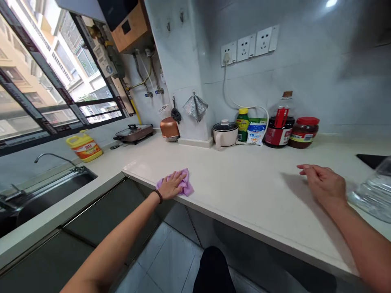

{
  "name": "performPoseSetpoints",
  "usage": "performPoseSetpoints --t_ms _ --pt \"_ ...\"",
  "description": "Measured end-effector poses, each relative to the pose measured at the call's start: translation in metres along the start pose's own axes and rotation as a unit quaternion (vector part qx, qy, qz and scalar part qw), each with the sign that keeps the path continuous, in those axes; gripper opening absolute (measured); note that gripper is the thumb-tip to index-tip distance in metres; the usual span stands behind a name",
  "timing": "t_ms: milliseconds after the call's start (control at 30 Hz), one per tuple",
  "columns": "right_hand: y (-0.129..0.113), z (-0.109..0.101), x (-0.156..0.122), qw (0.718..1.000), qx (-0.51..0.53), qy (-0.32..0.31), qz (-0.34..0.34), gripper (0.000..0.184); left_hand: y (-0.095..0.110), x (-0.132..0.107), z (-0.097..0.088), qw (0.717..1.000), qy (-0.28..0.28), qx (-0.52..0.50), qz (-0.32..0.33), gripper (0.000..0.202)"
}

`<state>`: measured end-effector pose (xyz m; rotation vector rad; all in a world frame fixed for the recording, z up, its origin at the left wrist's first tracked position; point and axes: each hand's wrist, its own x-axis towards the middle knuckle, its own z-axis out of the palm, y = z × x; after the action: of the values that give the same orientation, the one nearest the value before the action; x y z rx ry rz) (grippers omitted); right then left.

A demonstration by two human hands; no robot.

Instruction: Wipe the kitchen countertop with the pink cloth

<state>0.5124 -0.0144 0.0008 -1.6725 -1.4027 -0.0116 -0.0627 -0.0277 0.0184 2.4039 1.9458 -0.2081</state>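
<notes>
My left hand (171, 186), with a dark beaded bracelet at the wrist, presses a purple cloth (187, 189) against the white countertop (238, 183) near its front edge. The cloth is bunched, and its folds stick out around the fingers. Over the right part of the counter, my right hand (325, 185) hovers with its fingers loosely curled together. Nothing shows in it, though the inner fingers are partly hidden. A clear plastic container (372, 195) stands close beside that wrist, cut off by the view's edge.
Along the wall stand a cream pot (226, 134), a green bottle (242, 124), a white packet (255, 133), a dark-filled jug (278, 131) and a red-lidded jar (304, 132). Leftward are a copper pot (170, 128), an electric pan (134, 133), a yellow jug (84, 146) and a sink (58, 191).
</notes>
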Motion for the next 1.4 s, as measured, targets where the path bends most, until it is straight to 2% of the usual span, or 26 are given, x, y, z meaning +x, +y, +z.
performPoseSetpoints --t_ms 167,267,333,433,500,567,633,700,767,867,967,1067,1133,1200,1300,1400 --pt "-0.014 -0.001 -0.006 1.000 0.017 -0.007 -0.001 0.048 0.123 0.001 -0.006 0.980 -0.023 -0.005 0.196 0.078" --pt "-0.009 0.001 -0.006 1.000 0.020 0.009 0.011 0.049 0.205 0.016 -0.010 0.949 -0.037 -0.024 0.311 0.084" --pt "-0.004 0.003 -0.005 1.000 0.020 0.014 0.012 0.049 0.255 0.033 -0.014 0.929 -0.042 -0.033 0.366 0.085" --pt "0.004 0.002 -0.004 1.000 0.013 0.013 0.000 0.049 0.307 0.068 -0.022 0.918 -0.050 -0.044 0.392 0.085" --pt "0.008 -0.001 -0.004 1.000 0.009 0.016 -0.001 0.049 0.319 0.094 -0.029 0.929 -0.054 -0.050 0.363 0.085" --pt "0.009 -0.004 -0.005 1.000 0.013 0.019 0.003 0.049 0.312 0.118 -0.037 0.949 -0.054 -0.053 0.307 0.085" --pt "0.010 -0.006 -0.006 1.000 0.020 0.020 0.008 0.048 0.288 0.137 -0.042 0.966 -0.049 -0.055 0.247 0.084" --pt "0.009 -0.007 -0.006 0.999 0.028 0.020 0.007 0.048 0.251 0.151 -0.045 0.981 -0.039 -0.052 0.185 0.082" --pt "0.007 -0.006 -0.005 0.999 0.033 0.020 0.003 0.047 0.207 0.159 -0.045 0.992 -0.027 -0.045 0.117 0.079" --pt "0.003 -0.005 -0.005 0.999 0.041 0.020 0.001 0.047 0.132 0.157 -0.041 0.999 -0.018 -0.040 0.020 0.076" --pt "0.000 -0.005 -0.005 0.998 0.049 0.025 0.008 0.045 0.063 0.144 -0.033 0.997 -0.012 -0.040 -0.057 0.076" --pt "-0.001 -0.006 -0.005 0.998 0.055 0.029 0.011 0.043 0.016 0.127 -0.025 0.993 -0.007 -0.037 -0.113 0.072" --pt "0.000 -0.005 -0.005 0.998 0.057 0.031 0.013 0.042 0.001 0.116 -0.021 0.991 -0.004 -0.030 -0.129 0.070" --pt "0.000 -0.003 -0.004 0.997 0.059 0.036 0.017 0.041 -0.003 0.107 -0.018 0.991 0.000 -0.023 -0.130 0.070" --pt "-0.001 0.003 -0.004 0.997 0.065 0.045 0.010 0.039 0.003 0.097 -0.017 0.993 -0.004 -0.014 -0.121 0.070" --pt "-0.004 0.009 -0.004 0.997 0.066 0.047 -0.005 0.040 0.022 0.088 -0.020 0.995 -0.018 -0.004 -0.101 0.072"
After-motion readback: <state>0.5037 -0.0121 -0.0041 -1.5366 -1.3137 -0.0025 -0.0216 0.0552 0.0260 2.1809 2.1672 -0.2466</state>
